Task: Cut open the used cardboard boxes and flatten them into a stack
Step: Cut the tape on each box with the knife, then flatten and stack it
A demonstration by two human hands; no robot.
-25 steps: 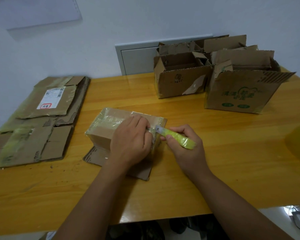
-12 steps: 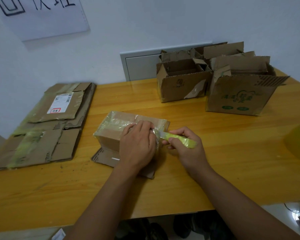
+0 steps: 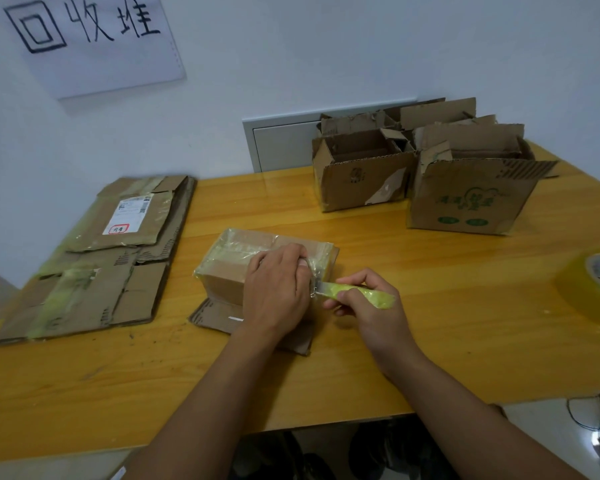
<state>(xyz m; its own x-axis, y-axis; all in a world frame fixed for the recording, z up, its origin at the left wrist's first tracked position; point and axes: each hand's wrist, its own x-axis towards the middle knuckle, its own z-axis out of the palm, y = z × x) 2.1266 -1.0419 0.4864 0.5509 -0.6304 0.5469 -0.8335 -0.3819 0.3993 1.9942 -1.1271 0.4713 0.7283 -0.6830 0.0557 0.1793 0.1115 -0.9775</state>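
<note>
A person's left hand [image 3: 274, 292] presses down on a small taped box [image 3: 257, 261] near the middle of the wooden worktop [image 3: 430, 306], fingers [image 3: 284, 258] curled over its top edge and gripping it, while the right hand [image 3: 368, 306] pinches a yellow-green knife [image 3: 357, 295] between thumb and curled fingers, its blade end at the box's right-hand corner where glossy tape wraps the seam. The blade tip itself is hidden behind the left hand, so whether it is in the tape cannot be told. The box sits on its own splayed lower flaps, which lie flat on the worktop toward the person. To the left, a stack of flattened boxes [image 3: 111, 258] lies along the worktop's edge, the top sheet bearing a white shipping label [image 3: 129, 216]; that part of the job looks done. At the far right, well apart from the hands, a cluster of open boxes [image 3: 430, 174] stands upright with flaps raised, not yet flattened; the nearest carries green printing. A roll of yellowish tape [image 3: 593, 285] sits at the right edge. A handwritten paper sign [image 3: 94, 39] hangs on the wall above the stack. By the look of it, the work is roughly midway: several boxes down, one under the knife, at least three waiting.
</note>
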